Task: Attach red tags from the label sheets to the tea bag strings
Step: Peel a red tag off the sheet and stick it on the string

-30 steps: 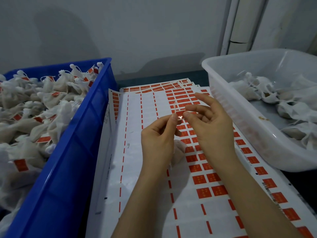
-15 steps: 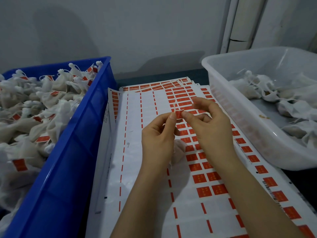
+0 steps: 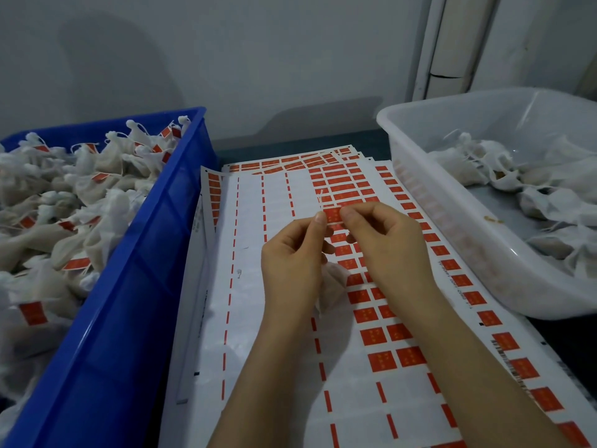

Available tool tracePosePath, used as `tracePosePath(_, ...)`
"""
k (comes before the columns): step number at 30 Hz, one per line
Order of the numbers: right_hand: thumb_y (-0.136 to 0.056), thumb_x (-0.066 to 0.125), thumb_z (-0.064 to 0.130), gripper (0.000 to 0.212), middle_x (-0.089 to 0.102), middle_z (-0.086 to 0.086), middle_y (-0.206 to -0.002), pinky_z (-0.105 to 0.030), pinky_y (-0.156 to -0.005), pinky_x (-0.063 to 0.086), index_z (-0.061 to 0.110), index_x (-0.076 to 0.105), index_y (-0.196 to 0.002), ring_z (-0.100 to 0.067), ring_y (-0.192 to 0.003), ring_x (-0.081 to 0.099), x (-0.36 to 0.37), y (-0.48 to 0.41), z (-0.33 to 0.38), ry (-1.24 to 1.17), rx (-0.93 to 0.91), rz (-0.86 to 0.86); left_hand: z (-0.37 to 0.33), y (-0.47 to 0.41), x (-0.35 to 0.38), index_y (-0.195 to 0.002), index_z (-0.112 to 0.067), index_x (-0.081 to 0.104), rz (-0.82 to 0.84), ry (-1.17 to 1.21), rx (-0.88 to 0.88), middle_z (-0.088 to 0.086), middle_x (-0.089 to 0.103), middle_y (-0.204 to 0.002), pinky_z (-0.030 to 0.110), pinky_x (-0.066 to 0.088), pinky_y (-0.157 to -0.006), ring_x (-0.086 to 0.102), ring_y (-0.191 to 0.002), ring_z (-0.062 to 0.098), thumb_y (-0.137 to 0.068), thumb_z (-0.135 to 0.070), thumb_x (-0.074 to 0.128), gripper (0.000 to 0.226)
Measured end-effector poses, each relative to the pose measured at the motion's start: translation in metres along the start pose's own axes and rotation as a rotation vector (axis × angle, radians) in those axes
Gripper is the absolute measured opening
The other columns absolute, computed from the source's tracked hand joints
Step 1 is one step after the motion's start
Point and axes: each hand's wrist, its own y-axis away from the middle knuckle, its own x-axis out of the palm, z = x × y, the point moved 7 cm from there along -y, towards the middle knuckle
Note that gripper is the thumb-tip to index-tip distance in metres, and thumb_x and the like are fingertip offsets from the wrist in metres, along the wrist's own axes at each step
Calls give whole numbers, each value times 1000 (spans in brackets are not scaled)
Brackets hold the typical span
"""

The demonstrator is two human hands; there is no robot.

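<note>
Your right hand (image 3: 391,244) has curled in, pinching the red tag (image 3: 332,215) with your left hand (image 3: 290,260) over the string (image 3: 320,196): nearly attached.

Plain grey wall (image 3: 226,53), white upright strip (image 3: 452,43), dim light

Blue crate (image 3: 129,318), white tub (image 3: 452,253), grey wall (image 3: 258,59)

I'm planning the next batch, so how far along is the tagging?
Done: the blue crate is heaped with tagged tea bags. In hand: the left hand and right hand pinch one red tag at a string, its tea bag below them. Left: the white tub holds untagged bags, as far as shows, and the label sheets carry many unpeeled tags.
</note>
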Motion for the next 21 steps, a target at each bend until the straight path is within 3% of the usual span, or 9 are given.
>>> tracePosePath(5, -88, 55, 35, 15, 53, 32, -75, 5, -52, 36, 43, 50, -76, 20, -74, 54, 2, 1, 3, -17, -28, 9, 1, -2, -4, -84, -36, 67, -31, 67, -48, -19, 70, -82, 9, 49, -55, 66, -74, -1, -87, -29, 63, 9)
tracePosePath(15, -87, 58, 32, 15, 56, 30, -78, 4, -58, 39, 39, 52, -76, 16, -82, 54, 5, 2, 5, -41, -88, 21, 2, -1, 1, -87, -31, 63, 7, -7, 1, -16, 67, -80, 7, 50, -57, 63, -78, -4, -92, -27, 56, 10)
tracePosePath(18, -89, 56, 29, 15, 56, 29, -80, 5, -60, 39, 37, 52, -77, 18, -81, 54, 5, 3, 3, -47, -89, 23, 2, 0, 5, -88, -31, 61, 28, -39, 13, -17, 65, -84, 9, 52, -59, 62, -81, -7, -93, -25, 54, 10)
tracePosePath(21, -90, 54, 29, 14, 55, 28, -80, 3, -59, 40, 37, 51, -78, 9, -74, 58, 6, 2, 1, -45, -68, 22, 1, -1, 4, -85, -29, 63, 18, -5, 2, -14, 66, -79, 12, 52, -56, 65, -77, -2, -93, -23, 55, 13)
